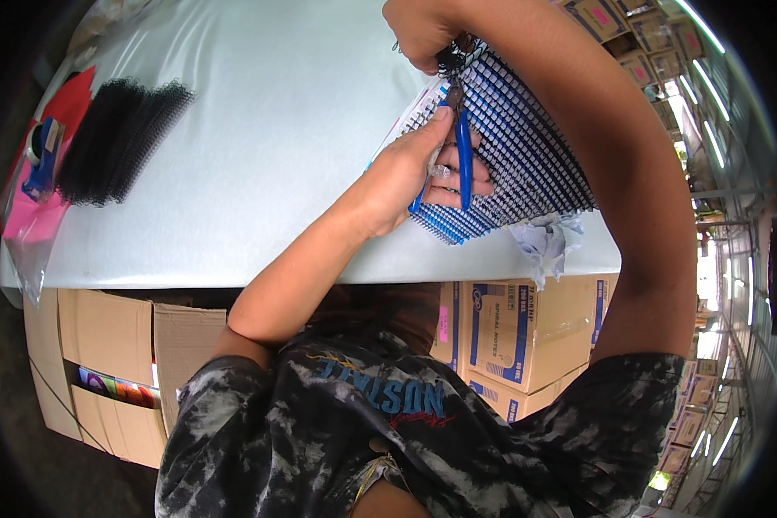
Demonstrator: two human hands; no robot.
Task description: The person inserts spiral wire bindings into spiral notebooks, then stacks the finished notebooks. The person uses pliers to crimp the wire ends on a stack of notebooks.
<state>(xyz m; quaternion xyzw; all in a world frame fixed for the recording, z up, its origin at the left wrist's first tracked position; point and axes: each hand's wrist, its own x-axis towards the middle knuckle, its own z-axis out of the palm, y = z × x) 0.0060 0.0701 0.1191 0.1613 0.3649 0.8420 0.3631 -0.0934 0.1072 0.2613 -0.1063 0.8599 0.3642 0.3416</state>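
Note:
My left hand (393,177) is closed around blue-handled cutting pliers (465,160), its fingers lying between and under the two handles. The plier jaws point away from me, up against a tangle of black spiral wire (454,57). Reaching round from the far side, my right hand (421,33) is closed at that black wire; its fingertips are partly hidden. Beneath both hands lies a stack of spiral-bound notebooks (527,129), their black coils and blue-and-white edges fanned in rows. My right forearm covers part of the stack.
On the pale table (259,173), a bundle of black spiral coils (123,142) lies at left, beside a blue tape dispenser (43,164) and red and pink sheets (30,216). Crumpled pale paper (548,242) sits at the front edge. Cardboard boxes (527,332) stand below.

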